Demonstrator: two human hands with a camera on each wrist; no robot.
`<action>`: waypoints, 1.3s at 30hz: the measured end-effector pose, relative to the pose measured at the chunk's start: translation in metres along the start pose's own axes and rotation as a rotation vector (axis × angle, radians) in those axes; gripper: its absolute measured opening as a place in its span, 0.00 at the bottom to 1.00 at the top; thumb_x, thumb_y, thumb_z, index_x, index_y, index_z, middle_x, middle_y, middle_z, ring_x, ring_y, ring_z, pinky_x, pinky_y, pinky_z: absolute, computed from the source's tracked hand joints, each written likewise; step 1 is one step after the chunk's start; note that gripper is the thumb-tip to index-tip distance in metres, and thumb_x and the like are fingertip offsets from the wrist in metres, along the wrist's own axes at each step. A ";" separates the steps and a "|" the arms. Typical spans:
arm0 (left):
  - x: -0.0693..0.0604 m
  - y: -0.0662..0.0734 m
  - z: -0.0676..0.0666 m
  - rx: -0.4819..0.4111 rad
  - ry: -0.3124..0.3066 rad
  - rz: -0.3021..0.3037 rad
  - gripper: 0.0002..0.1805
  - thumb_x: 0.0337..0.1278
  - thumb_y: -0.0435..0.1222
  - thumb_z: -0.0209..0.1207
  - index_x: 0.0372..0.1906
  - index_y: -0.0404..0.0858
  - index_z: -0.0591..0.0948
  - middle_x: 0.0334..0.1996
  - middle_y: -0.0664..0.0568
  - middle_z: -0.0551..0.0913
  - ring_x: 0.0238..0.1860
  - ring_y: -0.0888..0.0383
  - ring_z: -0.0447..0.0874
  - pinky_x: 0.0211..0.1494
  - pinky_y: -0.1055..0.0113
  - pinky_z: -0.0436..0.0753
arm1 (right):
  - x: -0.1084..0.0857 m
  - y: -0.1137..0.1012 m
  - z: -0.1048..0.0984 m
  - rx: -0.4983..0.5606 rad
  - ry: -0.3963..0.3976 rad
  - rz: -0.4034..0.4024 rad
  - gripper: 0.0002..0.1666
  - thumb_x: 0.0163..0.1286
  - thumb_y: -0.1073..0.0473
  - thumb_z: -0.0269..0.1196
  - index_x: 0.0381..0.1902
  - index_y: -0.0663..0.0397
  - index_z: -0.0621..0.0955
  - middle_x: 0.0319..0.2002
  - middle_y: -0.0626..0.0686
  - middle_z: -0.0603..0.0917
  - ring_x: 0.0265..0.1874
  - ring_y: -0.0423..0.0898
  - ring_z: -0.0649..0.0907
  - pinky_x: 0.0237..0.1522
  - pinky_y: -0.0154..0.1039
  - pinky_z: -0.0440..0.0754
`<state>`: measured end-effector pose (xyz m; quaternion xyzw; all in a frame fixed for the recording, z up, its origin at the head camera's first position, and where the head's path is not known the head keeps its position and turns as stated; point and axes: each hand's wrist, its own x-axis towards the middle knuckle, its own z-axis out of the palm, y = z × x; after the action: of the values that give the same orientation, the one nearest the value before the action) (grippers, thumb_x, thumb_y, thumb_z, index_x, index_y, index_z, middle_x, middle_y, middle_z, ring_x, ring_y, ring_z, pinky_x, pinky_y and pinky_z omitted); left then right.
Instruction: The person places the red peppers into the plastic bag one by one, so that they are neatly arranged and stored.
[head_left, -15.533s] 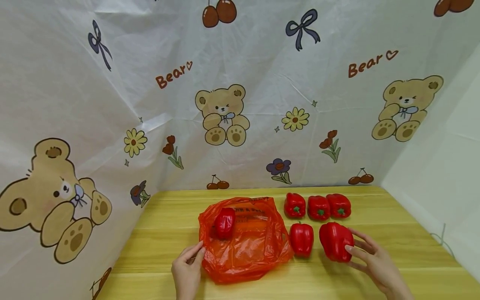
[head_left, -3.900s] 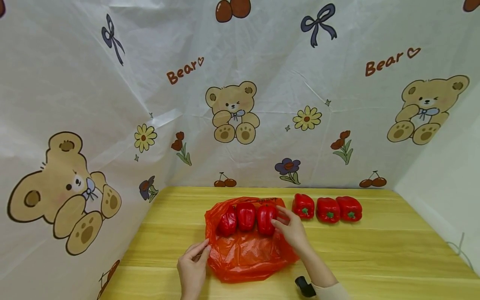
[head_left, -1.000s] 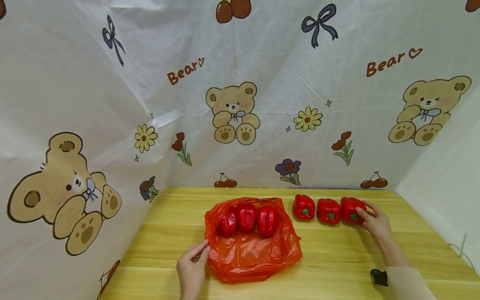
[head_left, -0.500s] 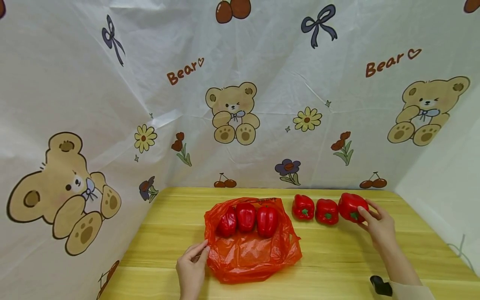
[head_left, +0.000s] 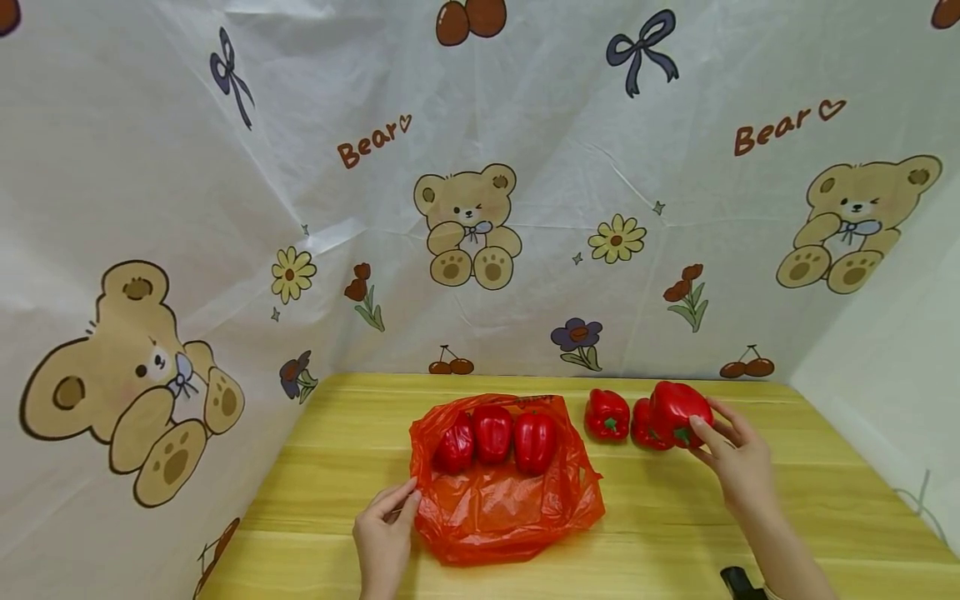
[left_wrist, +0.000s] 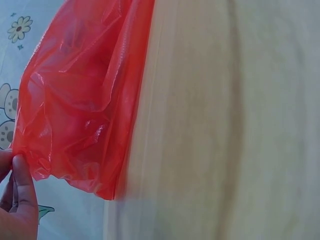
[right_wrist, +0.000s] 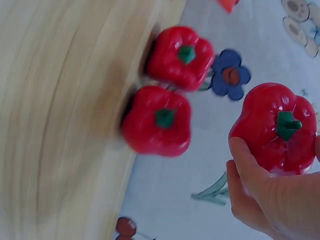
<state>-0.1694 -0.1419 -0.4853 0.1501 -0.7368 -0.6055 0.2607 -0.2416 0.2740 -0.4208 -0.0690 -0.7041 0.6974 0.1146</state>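
My left hand (head_left: 386, 533) pinches the left edge of a red plastic bag (head_left: 502, 521), which lies with its mouth towards me. Inside it, three red bell peppers (head_left: 492, 435) sit side by side at the back. On the right, my right hand (head_left: 738, 462) grips another red bell pepper (head_left: 678, 412) with a green stem, lifted off the table. In the right wrist view, thumb and fingers hold this bell pepper (right_wrist: 275, 127) by its sides. Two more peppers stand on the table, one (head_left: 607, 415) near the bag and one (head_left: 648, 427) partly hidden behind the held pepper.
The wooden table (head_left: 337, 442) runs back to a white cloth backdrop (head_left: 525, 333) printed with bears and flowers. A black object (head_left: 738, 581) is at my right wrist. A thin cable (head_left: 921, 496) hangs at the right edge.
My right hand took hold of the rightmost pepper, lifted it and moved it left, in front of its neighbour. Earlier, two peppers joined the first inside the bag. My left hand stays on the bag's edge.
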 end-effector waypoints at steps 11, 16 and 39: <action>0.000 0.000 0.001 -0.006 0.014 0.023 0.10 0.52 0.25 0.67 0.41 0.31 0.88 0.40 0.39 0.87 0.34 0.75 0.79 0.36 0.84 0.80 | -0.038 -0.015 0.064 -0.103 -0.138 -0.080 0.34 0.71 0.56 0.61 0.70 0.59 0.66 0.44 0.34 0.78 0.41 0.30 0.81 0.40 0.28 0.84; 0.000 -0.001 0.001 -0.008 0.016 0.034 0.10 0.51 0.25 0.67 0.40 0.31 0.88 0.40 0.39 0.87 0.33 0.75 0.79 0.36 0.84 0.80 | -0.051 -0.012 0.091 -0.150 -0.190 -0.063 0.31 0.71 0.56 0.61 0.69 0.55 0.69 0.55 0.54 0.77 0.42 0.33 0.82 0.43 0.33 0.86; 0.000 -0.001 0.001 -0.003 0.013 0.027 0.09 0.51 0.24 0.67 0.40 0.31 0.88 0.39 0.39 0.87 0.33 0.75 0.79 0.36 0.84 0.80 | -0.091 0.022 0.192 -0.217 -0.398 -0.091 0.27 0.65 0.56 0.67 0.61 0.52 0.77 0.54 0.61 0.80 0.48 0.56 0.83 0.45 0.44 0.86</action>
<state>-0.1699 -0.1417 -0.4867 0.1434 -0.7362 -0.6020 0.2738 -0.2043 0.0656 -0.4485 0.0899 -0.7861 0.6115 -0.0033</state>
